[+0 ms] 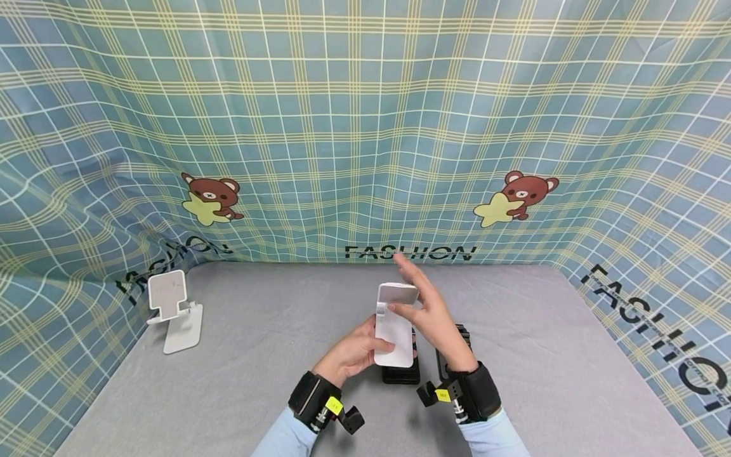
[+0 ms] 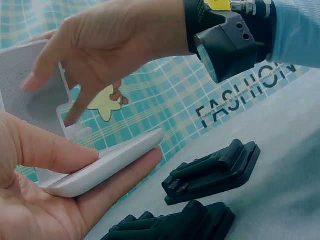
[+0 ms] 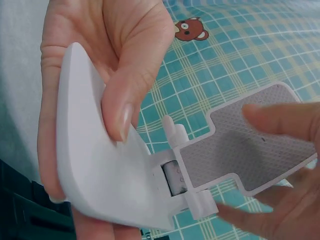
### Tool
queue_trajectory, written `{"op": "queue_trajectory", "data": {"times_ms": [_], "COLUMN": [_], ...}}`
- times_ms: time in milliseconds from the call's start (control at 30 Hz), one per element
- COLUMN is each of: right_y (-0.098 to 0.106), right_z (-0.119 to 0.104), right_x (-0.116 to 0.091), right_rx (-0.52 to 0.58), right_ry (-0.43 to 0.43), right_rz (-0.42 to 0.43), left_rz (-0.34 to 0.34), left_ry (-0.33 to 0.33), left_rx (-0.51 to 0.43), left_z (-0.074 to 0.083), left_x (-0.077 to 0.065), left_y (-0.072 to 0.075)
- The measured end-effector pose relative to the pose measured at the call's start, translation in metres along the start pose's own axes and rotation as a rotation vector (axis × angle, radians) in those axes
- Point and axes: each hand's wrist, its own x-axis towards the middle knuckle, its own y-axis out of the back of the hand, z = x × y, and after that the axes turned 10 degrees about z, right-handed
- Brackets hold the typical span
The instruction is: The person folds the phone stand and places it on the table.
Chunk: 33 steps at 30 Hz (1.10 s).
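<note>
A white folding phone stand (image 1: pixel 395 330) is held up above the middle of the table, its hinged panel unfolded from the base. My left hand (image 1: pixel 351 352) grips the base (image 3: pixel 107 170), thumb on the upper face and fingers underneath. At the panel, which has a grey textured pad (image 3: pixel 227 145), my right hand (image 1: pixel 431 317) has its thumb across the pad side and other fingers behind. Below the hands lie two folded black phone stands; one (image 2: pixel 212 172) shows fully in the left wrist view, the nearer (image 2: pixel 175 225) is cut off by the frame edge.
Another white phone stand (image 1: pixel 181 320) stands unfolded at the table's left side. Grey cloth covers the table (image 1: pixel 274 298). A checked curtain (image 1: pixel 365 158) with bear prints hangs behind and along both sides.
</note>
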Motion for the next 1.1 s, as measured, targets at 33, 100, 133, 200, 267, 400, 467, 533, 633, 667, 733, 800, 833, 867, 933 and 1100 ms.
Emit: {"op": "queue_trajectory", "data": {"times_ms": [33,100,133,200,267,400,467,533,633,667,733,800,833,867,933,1100], "right_y": [0.000,-0.001,-0.001,-0.002,-0.002,-0.002,-0.003,-0.004,-0.008,-0.010,-0.015,-0.021,-0.024,-0.027,-0.032,-0.045], "right_z": [0.000,0.000,0.000,-0.001,0.000,0.001,0.002,0.003,0.004,0.005,0.006,0.008,0.009,0.009,0.011,0.012], "right_x": [-0.001,-0.002,-0.002,-0.002,-0.002,-0.001,-0.001,-0.001,-0.002,-0.003,-0.004,-0.005,-0.005,-0.006,-0.008,-0.012], "right_rx": [0.017,0.043,0.051,0.072,0.076,0.082,0.075,0.074,0.079,0.090,0.104,0.127,0.146,0.158,0.174,0.128], "right_ry": [-0.005,-0.036,-0.052,-0.066,-0.049,0.007,0.030,0.046,0.090,0.104,0.137,0.169,0.178,0.188,0.208,0.253], "right_rz": [-0.014,-0.026,-0.022,-0.012,-0.012,-0.014,-0.013,-0.019,-0.059,-0.080,-0.120,-0.152,-0.166,-0.178,-0.193,-0.193], "left_rz": [0.004,0.016,0.023,0.038,0.052,0.059,0.054,0.047,0.044,0.046,0.051,0.068,0.078,0.090,0.122,0.166], "left_ry": [0.002,0.007,0.009,0.014,0.019,0.013,0.007,0.006,-0.011,-0.021,-0.045,-0.067,-0.075,-0.081,-0.084,-0.090], "left_rx": [0.001,0.006,0.008,0.013,0.022,0.049,0.054,0.050,0.020,0.008,-0.016,-0.024,-0.024,-0.020,-0.025,-0.036], "left_z": [0.000,-0.001,0.000,0.000,0.001,0.003,0.004,0.005,0.007,0.008,0.011,0.015,0.018,0.020,0.025,0.035], "left_x": [0.000,0.000,-0.001,-0.001,-0.001,-0.002,-0.003,-0.004,-0.004,-0.005,-0.005,-0.006,-0.007,-0.008,-0.010,-0.018], "left_y": [0.000,0.000,0.000,0.000,0.001,0.003,0.004,0.004,0.006,0.007,0.009,0.011,0.012,0.013,0.016,0.022]}}
